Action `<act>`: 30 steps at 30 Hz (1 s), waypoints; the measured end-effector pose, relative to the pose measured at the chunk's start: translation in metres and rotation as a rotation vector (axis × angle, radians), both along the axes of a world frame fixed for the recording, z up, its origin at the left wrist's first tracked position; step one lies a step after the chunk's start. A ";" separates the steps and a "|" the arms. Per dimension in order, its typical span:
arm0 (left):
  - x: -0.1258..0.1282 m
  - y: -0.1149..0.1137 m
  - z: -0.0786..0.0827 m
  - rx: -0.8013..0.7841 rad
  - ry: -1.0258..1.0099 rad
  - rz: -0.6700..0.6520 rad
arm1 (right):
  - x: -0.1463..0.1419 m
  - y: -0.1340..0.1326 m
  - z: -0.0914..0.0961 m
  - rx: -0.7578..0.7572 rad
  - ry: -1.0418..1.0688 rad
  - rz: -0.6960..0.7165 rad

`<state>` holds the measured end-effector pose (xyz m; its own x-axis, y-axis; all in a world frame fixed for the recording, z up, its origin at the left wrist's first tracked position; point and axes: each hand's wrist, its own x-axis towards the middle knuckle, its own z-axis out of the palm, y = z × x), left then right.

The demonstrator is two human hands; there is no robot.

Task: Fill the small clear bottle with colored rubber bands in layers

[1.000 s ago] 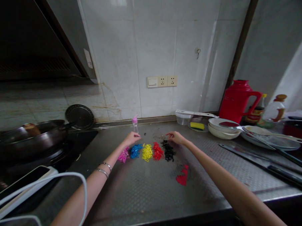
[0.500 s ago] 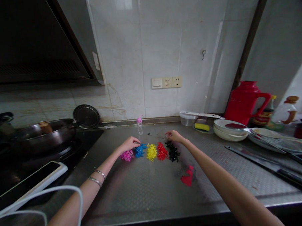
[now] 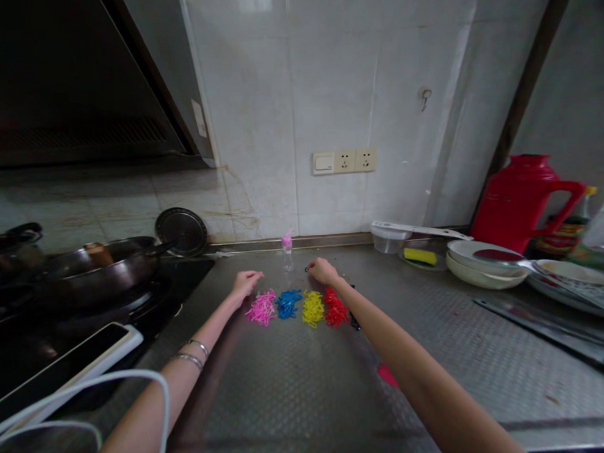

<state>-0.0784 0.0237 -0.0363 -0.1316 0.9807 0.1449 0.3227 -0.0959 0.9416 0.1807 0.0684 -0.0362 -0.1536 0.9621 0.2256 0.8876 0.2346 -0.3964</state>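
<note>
Small rubber bands lie in colour-sorted piles on the steel counter: a pink pile (image 3: 261, 309), a blue pile (image 3: 288, 304), a yellow pile (image 3: 313, 309) and a red pile (image 3: 335, 308). A black pile (image 3: 355, 323) is mostly hidden by my right forearm. Just behind the yellow pile, my right hand (image 3: 324, 271) has its fingertips closed at a single black rubber band (image 3: 306, 270). My left hand (image 3: 245, 284) is pinched behind the pink pile; whatever its fingertips hold is too small to make out. Behind the piles stands a small clear bottle (image 3: 288, 252) with a pink top.
A phone-like device (image 3: 102, 352) with a white cable (image 3: 113, 376) is at the left, near a pan (image 3: 128, 257) on the stove. To the right are a sponge (image 3: 419, 256), bowls (image 3: 479, 272), a long dark utensil (image 3: 537, 333) and a red thermos (image 3: 518, 200). A red patch (image 3: 387, 375) lies beside my right forearm.
My left hand has left the blue pile and moved left, behind the pink one. My right hand has moved left from the black pile to the lone black rubber band. The view has shifted slightly.
</note>
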 end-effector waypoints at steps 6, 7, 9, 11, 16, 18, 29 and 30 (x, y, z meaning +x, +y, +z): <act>-0.009 0.002 -0.008 -0.020 -0.114 0.014 | -0.011 0.012 -0.008 0.008 -0.052 0.017; -0.008 0.003 -0.009 -0.014 -0.096 0.018 | -0.012 0.013 -0.009 0.004 -0.069 0.015; -0.006 0.003 -0.010 -0.004 -0.057 0.036 | -0.013 0.014 -0.009 0.002 -0.090 0.013; -0.005 0.003 -0.011 0.009 -0.029 0.053 | -0.014 0.014 -0.009 0.000 -0.094 0.016; -0.007 0.003 -0.014 0.065 0.008 0.061 | -0.002 0.010 -0.004 0.042 -0.075 0.044; -0.007 0.004 -0.015 0.095 0.027 0.064 | 0.011 0.008 0.000 0.075 -0.050 0.063; -0.003 -0.001 -0.012 0.132 0.051 0.109 | 0.097 -0.028 0.039 -0.030 -0.071 0.180; -0.003 -0.002 -0.011 0.133 0.053 0.108 | 0.099 -0.032 0.040 -0.034 -0.085 0.183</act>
<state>-0.0814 0.0222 -0.0475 -0.2240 0.9328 0.2824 0.3872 -0.1808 0.9041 0.2799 0.0363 0.0039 -0.3435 0.9232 0.1724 0.8622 0.3828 -0.3318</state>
